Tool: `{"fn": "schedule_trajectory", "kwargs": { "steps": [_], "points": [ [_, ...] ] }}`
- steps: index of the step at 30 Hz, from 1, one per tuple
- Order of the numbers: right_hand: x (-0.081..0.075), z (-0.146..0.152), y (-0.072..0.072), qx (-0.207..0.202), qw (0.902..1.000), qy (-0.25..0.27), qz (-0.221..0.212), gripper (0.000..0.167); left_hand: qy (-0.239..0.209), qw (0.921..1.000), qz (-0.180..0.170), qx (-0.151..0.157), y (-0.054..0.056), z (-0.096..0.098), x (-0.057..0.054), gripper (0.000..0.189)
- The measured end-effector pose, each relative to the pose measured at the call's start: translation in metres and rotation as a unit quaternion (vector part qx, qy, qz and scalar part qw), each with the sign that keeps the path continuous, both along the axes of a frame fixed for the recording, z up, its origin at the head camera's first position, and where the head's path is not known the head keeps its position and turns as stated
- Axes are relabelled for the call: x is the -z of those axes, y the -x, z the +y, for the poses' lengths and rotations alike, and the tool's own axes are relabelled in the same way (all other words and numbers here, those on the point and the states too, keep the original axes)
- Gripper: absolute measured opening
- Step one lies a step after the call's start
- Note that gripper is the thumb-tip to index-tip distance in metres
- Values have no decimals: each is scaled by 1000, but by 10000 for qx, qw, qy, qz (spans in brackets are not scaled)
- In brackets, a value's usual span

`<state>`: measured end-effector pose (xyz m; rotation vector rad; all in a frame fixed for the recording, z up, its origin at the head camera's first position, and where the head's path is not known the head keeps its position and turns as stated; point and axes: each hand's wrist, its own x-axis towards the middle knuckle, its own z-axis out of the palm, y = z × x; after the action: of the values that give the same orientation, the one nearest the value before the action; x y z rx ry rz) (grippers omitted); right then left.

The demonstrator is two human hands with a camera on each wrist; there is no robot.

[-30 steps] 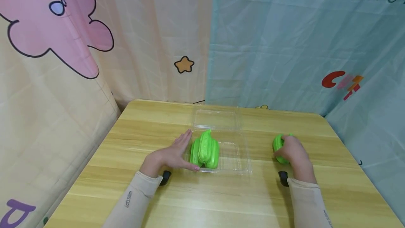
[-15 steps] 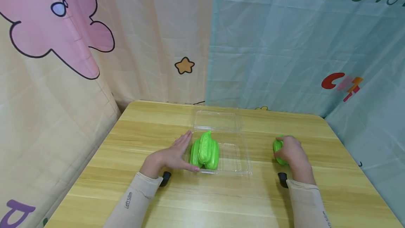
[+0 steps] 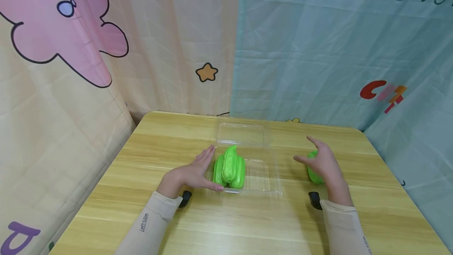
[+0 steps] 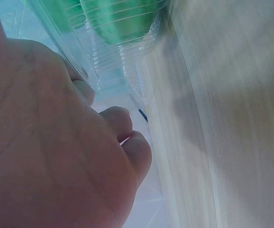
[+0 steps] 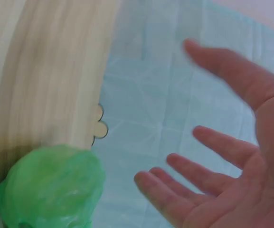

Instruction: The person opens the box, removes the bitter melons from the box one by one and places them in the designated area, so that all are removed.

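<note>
A clear plastic clamshell box (image 3: 262, 190) lies open on the table. In its left half sits a glossy bright green ribbed piece (image 3: 229, 168) with a pointed far end. My left hand (image 3: 191, 172) rests at the box's left side, fingers extended along the wall and thumb at the near rim. The left wrist view shows this hand (image 4: 56, 142) against the box wall (image 4: 122, 45). My right hand (image 3: 323, 162) is spread beside a second green piece (image 3: 314, 174), partly hidden behind it. In the right wrist view, a gap separates the hand (image 5: 222, 175) from the green piece (image 5: 53, 187).
The wooden table (image 3: 230, 223) ends at a curtain (image 3: 184, 50) behind it, with more curtain along both sides. The box's lid (image 3: 242, 133) is folded back toward the far edge. A black strap piece (image 3: 315, 200) sits under the right wrist.
My right hand has let go of the right-hand green piece and spread its thumb and fingers, shifting slightly up and left. The left hand and the box stay put.
</note>
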<state>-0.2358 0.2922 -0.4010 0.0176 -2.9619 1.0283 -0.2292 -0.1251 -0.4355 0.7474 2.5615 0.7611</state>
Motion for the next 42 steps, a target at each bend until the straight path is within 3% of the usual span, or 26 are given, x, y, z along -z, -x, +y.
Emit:
{"fn": "schedule_trajectory", "kwargs": {
  "steps": [4,8,15,35,42],
  "points": [
    [-6,-4,-2,-7,9990,424,107,112,-28,10000,22,3,1,0,0,137],
    [-10,-8,-6,-219,9954,923,98,113,-59,10000,64,20,2,0,0,138],
    [-10,-17,-8,-763,9764,2018,127,107,-28,10000,43,15,0,-1,0,138],
    [-7,-39,-7,-1406,9467,2896,-112,108,-121,9999,53,-2,2,0,2,138],
    [-8,-46,-10,-1474,9469,2855,-103,105,-178,9998,26,-16,3,0,2,138]
  ]
}}
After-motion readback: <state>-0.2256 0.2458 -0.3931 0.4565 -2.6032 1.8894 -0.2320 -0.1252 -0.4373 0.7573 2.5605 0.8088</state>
